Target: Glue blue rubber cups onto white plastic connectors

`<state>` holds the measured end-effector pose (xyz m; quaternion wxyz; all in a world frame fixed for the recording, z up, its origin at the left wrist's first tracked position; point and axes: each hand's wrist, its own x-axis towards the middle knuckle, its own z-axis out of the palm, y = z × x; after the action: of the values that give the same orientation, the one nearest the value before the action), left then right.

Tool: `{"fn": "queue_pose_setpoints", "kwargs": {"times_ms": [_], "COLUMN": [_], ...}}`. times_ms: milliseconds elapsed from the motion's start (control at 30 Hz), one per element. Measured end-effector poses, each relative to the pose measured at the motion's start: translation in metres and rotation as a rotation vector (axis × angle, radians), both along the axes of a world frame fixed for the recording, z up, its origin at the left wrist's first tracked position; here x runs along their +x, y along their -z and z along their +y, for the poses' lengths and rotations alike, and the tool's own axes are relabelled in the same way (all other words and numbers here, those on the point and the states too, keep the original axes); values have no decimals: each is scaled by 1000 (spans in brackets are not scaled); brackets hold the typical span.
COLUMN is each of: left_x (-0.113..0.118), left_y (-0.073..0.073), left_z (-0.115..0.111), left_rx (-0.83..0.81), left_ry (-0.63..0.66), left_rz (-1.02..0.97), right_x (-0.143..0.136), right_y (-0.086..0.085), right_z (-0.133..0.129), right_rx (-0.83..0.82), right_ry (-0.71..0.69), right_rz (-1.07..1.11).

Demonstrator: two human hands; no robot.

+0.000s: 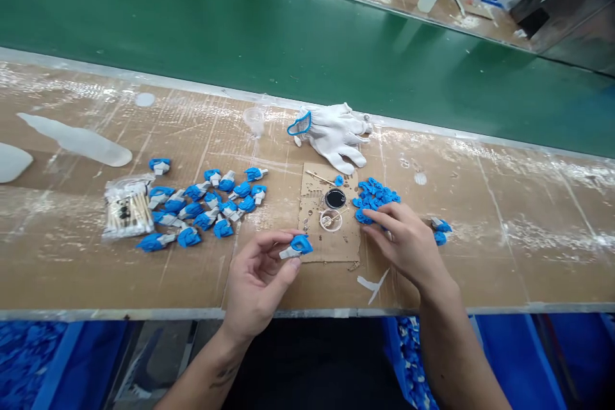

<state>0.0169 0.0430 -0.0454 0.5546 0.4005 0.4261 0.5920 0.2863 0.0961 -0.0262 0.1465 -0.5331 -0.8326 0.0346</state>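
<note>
Blue-and-grey plastic piece (296, 246) is gripped between thumb and fingertips of the left hand (263, 278), low centre of the frame, above the brown cardboard-covered worktop (298, 291). The right hand (402, 237), fingers nearly pinched, touches the small blue plastic parts (377, 195) right of centre. Between the hands lies a cardboard square (331, 248) bearing a round pot of black liquid (335, 198).
</note>
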Motion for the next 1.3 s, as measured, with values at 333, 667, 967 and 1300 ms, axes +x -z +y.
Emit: {"fn": "queue_pose_setpoints", "kwargs": {"times_ms": [333, 667, 967, 1300], "left_x": [10, 22, 24, 25], "left_y": [-6, -14, -11, -16], "left_z": [-1, -1, -8, -12], "left_rx": [2, -2, 31, 210], "left_ry": [21, 111, 103, 62], "left_rz": [-61, -65, -44, 140], "right_x": [-3, -56, -70, -84], "right_y": [-6, -10, -13, -10], "right_z": [-8, -52, -55, -59], "right_rx": [83, -174, -243, -335], "right_ry": [96, -11, 15, 74], "right_rz": [467, 900, 1078, 1171]}}
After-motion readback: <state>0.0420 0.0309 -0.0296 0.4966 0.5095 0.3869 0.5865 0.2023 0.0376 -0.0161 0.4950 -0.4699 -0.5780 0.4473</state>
